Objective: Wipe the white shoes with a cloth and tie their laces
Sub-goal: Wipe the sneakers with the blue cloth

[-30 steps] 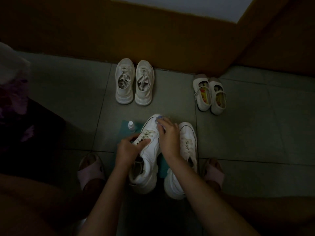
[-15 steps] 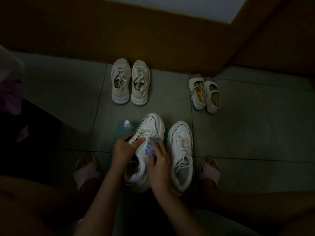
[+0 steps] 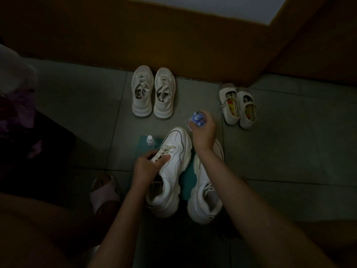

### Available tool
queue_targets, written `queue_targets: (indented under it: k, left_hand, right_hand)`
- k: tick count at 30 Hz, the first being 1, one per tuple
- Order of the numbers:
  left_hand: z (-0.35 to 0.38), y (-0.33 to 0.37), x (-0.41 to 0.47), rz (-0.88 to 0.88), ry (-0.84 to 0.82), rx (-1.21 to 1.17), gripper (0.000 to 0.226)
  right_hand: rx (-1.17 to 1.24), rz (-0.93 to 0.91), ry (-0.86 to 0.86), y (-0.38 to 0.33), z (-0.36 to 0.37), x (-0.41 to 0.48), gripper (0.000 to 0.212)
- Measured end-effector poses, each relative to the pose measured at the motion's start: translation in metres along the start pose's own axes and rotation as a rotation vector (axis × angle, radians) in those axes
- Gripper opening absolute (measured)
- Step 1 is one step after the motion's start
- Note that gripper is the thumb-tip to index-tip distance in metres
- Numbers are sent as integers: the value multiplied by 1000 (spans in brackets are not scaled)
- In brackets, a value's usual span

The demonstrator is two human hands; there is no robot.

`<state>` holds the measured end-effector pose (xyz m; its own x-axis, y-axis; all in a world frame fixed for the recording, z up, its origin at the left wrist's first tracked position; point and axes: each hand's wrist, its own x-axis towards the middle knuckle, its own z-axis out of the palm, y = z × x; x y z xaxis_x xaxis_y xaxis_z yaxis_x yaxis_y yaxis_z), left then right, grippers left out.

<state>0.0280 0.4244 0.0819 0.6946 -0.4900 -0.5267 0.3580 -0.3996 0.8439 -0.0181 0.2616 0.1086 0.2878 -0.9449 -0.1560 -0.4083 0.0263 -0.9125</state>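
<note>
Steadying a chunky white leather-look sneaker [image 3: 173,171] at lower centre, the left hand [image 3: 145,165] grips it across its flat pale laces [image 3: 166,150]. The right hand [image 3: 203,132], just beyond the toe, clutches a crumpled blue-and-white cloth [image 3: 196,118]. The sneaker is probably light, stiff-soled and smooth-sided (slippery if damp), so it is best held at the tongue or collar.

Dim, murky light, deep shadow at edges, wide-angle bending, soft grainy detail.
</note>
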Motion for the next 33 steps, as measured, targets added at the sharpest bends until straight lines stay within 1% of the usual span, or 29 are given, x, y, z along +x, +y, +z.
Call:
queue_targets:
  k: [2, 3, 6, 8, 10, 11, 12, 14, 15, 17, 18, 20, 24, 29, 33]
  left_hand:
    - [-1, -2, 1, -2, -2, 8, 23]
    - [-1, -2, 1, -6, -3, 13, 24]
    - [-1, -2, 3, -10, -16, 34, 29]
    - [-1, -2, 2, -9, -9, 50, 30]
    - [0, -3, 3, -15, -1, 67, 30]
    - [0, -3, 3, -15, 4, 72, 28]
    - [1, -3, 2, -17, 9, 73, 26]
    - [2, -3, 3, -11, 21, 87, 26]
    - [2, -2, 3, -4, 24, 98, 28]
    - [2, -2, 2, 10, 18, 115, 31]
    - [3, -3, 3, 15, 14, 126, 32]
    - [5, -5, 3, 33, 13, 174, 34]
    - [6, -8, 7, 48, 38, 255, 43]
    - [4, -9, 7, 60, 29, 243, 38]
    - [2, -5, 3, 64, 19, 173, 27]
  right_hand:
    - [-122, -44, -77, 7, 14, 14, 17]
    - [-166, -46, -140, 10, 19, 15, 14]
    - [-174, -25, -271, 21, 23, 7, 24]
    - [-135, 8, -284, 20, 20, -1, 32]
    - [-120, 50, -254, 17, 15, -7, 44]
    - [-118, 46, -235, 15, 13, -9, 45]
    - [-106, 33, -227, 13, 12, -10, 40]
    - [-68, 37, -239, 12, 13, -8, 16]
    - [-74, 41, -259, 11, 14, -8, 13]
    - [-129, 35, -279, 12, 14, -8, 31]
    - [-161, 19, -275, 12, 13, -9, 33]
    - [-190, -12, -248, 17, 10, -14, 28]
    - [-195, -16, -149, 25, 5, -31, 23]
    - [-198, -51, -40, 33, 2, -63, 18]
    - [-126, 16, 2, 40, -1, -92, 14]
